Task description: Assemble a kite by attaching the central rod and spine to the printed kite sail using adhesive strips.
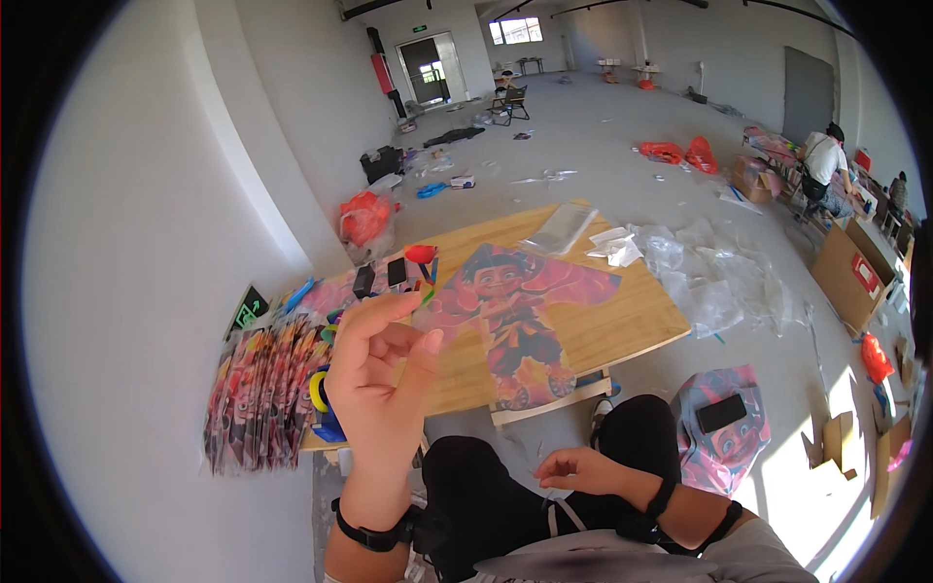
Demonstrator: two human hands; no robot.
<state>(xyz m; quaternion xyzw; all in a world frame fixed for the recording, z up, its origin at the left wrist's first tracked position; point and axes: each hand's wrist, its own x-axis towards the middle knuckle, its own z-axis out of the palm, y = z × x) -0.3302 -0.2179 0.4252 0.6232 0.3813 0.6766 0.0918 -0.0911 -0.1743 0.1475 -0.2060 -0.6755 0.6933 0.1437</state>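
A thin red and purple sheet (505,301), cut as a cartoon figure with wide wing-like arms, lies spread on the wooden table (622,325). My left hand (381,379) is raised in front of the table's left part, beside one wing of the sheet. Its index finger and thumb are bent and apart, and I see nothing between them; the other fingers curl inward. Low over my lap, my right hand (588,471) has its fingers drawn together. Whatever they may pinch is too small to make out.
Packed printed sheets (262,398) hang over the table's left end, near a yellow tape roll (319,391) and a phone (397,272). Clear plastic bags (562,228) lie at the far edge. Right of my knees, another phone (721,414) rests on printed fabric; cardboard boxes (850,277) stand beyond.
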